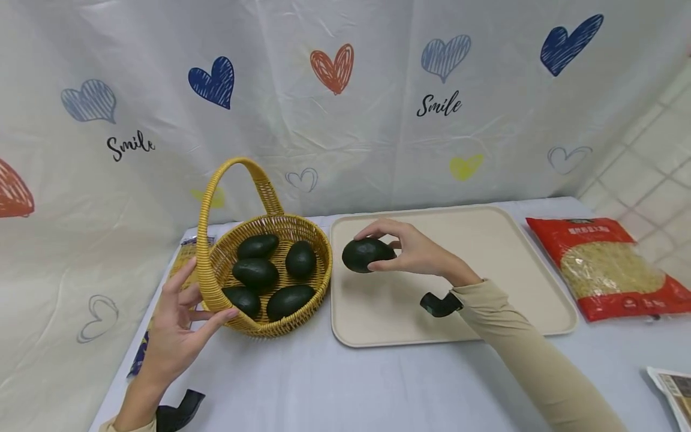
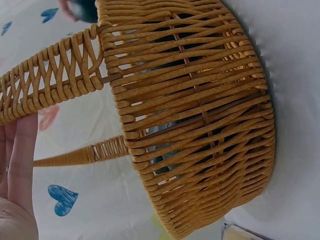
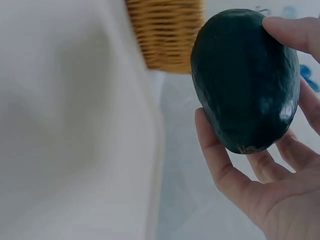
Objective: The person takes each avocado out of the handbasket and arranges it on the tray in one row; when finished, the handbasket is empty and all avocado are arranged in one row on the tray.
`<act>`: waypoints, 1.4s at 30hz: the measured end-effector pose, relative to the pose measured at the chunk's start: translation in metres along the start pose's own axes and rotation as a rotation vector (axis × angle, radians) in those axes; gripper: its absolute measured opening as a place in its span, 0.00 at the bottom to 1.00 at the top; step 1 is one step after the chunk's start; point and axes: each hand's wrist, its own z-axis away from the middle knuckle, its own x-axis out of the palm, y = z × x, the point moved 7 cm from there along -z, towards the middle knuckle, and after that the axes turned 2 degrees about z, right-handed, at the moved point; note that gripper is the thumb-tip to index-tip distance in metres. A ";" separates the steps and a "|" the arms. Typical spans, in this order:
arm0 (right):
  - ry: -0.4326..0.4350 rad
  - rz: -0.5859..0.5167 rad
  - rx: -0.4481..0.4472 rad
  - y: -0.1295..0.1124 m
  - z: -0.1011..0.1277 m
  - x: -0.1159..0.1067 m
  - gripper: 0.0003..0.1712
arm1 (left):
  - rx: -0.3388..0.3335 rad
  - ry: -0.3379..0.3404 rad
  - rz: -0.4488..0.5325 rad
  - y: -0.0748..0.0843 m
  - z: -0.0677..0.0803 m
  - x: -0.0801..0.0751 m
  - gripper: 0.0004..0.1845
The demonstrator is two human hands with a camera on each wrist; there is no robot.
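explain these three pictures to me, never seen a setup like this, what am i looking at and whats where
There is no machine here: a person works with two bare hands and wears three cameras. The wide picture comes from a camera on the head, looking forward and down. The other two come from cameras on the wrists, each showing that hand's work from very close.

On the table stands a yellow wicker basket with five dark green avocados inside. To its right lies a beige tray, and further right a red packet of what looks like noodles.

The right hand holds a sixth avocado over the tray; the right wrist view shows it in the fingers. The left hand is open, with its thumb against the basket's rim. The left wrist view shows the basket's woven side.
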 end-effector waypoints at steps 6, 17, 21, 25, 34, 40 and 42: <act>-0.096 -0.001 0.048 0.028 -0.001 0.014 0.30 | 0.007 0.016 0.035 0.004 -0.001 0.001 0.51; -0.268 0.027 0.041 0.043 -0.007 0.038 0.28 | 0.012 0.013 0.026 0.002 0.000 0.004 0.52; -0.238 0.041 0.042 0.043 -0.011 0.037 0.26 | 0.020 0.017 0.026 0.003 -0.001 0.003 0.51; -0.159 0.031 0.050 0.041 -0.017 0.033 0.24 | 0.024 0.020 0.018 0.004 -0.002 0.002 0.51; -0.013 -0.001 0.071 0.045 -0.023 0.030 0.27 | 0.016 0.013 -0.035 0.002 -0.002 0.000 0.52; 0.056 -0.011 0.106 0.046 -0.024 0.033 0.28 | 0.018 0.013 -0.029 0.004 0.000 0.001 0.50; 0.071 0.003 0.123 0.047 -0.024 0.034 0.27 | 0.017 0.013 -0.029 0.004 0.001 0.001 0.50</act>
